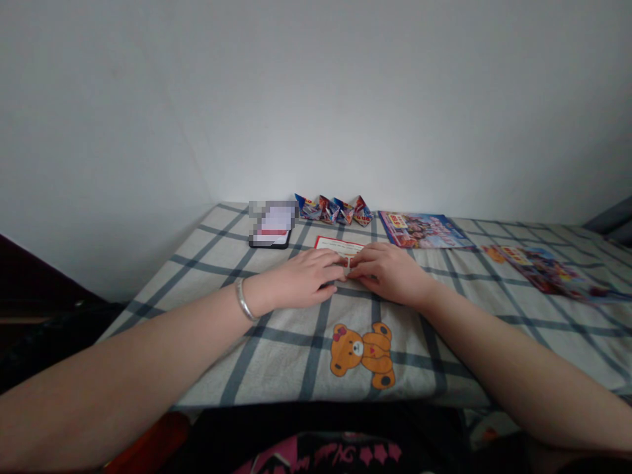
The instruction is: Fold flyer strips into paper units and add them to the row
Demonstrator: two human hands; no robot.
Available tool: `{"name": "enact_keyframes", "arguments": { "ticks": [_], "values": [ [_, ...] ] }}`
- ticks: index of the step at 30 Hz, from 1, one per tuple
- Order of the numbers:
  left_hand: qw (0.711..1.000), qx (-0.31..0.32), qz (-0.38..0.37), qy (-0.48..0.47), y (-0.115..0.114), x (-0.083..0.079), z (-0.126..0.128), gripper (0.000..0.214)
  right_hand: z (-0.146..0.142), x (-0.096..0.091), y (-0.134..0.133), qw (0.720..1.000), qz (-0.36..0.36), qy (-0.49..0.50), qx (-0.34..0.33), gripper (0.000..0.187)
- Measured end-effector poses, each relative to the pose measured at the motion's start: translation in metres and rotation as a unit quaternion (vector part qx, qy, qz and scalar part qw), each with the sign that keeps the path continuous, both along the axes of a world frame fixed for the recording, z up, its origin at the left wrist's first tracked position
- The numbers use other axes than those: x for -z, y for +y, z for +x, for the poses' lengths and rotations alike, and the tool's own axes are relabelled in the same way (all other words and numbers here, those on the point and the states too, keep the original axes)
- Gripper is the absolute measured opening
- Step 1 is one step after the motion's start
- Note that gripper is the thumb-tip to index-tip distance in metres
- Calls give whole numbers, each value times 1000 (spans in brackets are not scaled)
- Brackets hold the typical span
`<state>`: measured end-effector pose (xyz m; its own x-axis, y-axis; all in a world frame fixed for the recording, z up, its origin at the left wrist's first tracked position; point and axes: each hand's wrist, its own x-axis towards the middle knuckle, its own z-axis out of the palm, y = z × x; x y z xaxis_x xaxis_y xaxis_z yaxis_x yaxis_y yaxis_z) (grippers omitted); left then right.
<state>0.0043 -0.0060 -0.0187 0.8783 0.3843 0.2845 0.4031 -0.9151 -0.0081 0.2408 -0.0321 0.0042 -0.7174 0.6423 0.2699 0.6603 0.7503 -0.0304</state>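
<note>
A small sheet of paper [340,245], white with a red border and printed lines, lies on the tablecloth beneath my fingers. My left hand [303,276], with a silver bangle at the wrist, rests over its left part, fingers stretched out and thumb apart. From the other side my right hand [390,273] meets it, its fingertips drawn together on the paper's near edge. The tips of both hands almost touch. Most of the sheet's near half is hidden under the fingers.
A phone [271,230] with a lit screen stands behind my left hand. Folded shiny paper pieces [333,209] sit in a row by the wall. Two colourful printed sheets, one flat [427,230] and one further right [557,273], lie on the checked tablecloth [276,368].
</note>
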Motion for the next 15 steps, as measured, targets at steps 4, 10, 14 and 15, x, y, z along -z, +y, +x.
{"name": "enact_keyframes", "arguments": {
  "ticks": [4,10,14,15],
  "values": [
    [1000,-8,-15,-1,0,0,1,20,3,0,3,1000,0,-5,1,21],
    [999,-6,-37,-6,0,1,1,22,10,-2,5,998,11,-45,32,20],
    [999,-5,-42,-13,0,1,0,22,11,-6,4,994,26,-76,72,20],
    [999,-3,-41,-16,0,2,0,21,11,-7,4,993,30,-83,84,21]
  ]
}}
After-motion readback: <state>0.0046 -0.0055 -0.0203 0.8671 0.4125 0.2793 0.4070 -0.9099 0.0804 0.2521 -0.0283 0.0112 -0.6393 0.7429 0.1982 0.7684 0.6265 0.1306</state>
